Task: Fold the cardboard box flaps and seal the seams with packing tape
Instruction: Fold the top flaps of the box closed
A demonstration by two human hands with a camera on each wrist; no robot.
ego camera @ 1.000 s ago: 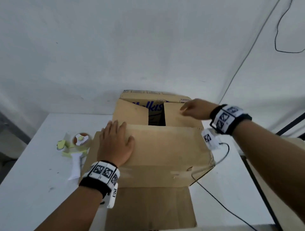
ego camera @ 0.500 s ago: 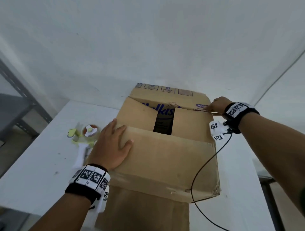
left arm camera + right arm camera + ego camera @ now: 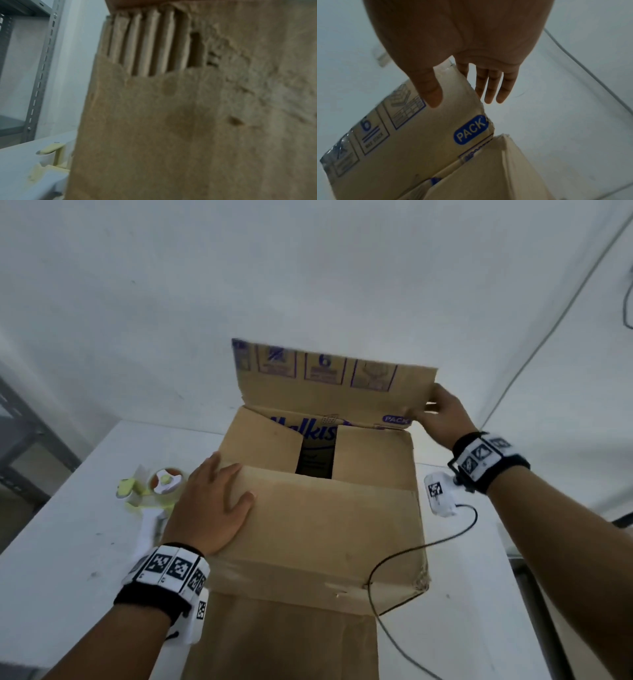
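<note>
A brown cardboard box (image 3: 318, 529) stands on the white table (image 3: 68, 549). Its near flap is folded down, and my left hand (image 3: 212, 508) presses flat on that flap's left end. Both side flaps lie inward with a dark gap (image 3: 315, 455) between them. The printed far flap (image 3: 329, 374) stands nearly upright. My right hand (image 3: 442, 412) pinches its right edge; in the right wrist view the thumb (image 3: 431, 93) is on the printed face (image 3: 419, 135) and the fingers (image 3: 491, 89) are behind it. The left wrist view shows only close cardboard (image 3: 171, 121).
A tape dispenser (image 3: 154, 491) with yellow parts lies on the table just left of the box, also seen as the dispenser (image 3: 49, 155). A black cable (image 3: 394, 563) drapes over the box's near right corner. A grey metal shelf (image 3: 20, 446) stands at the far left.
My right hand left the right side flap, took the far flap's right edge and lifted it from lying back to nearly upright. My left hand stayed pressed on the near flap.
</note>
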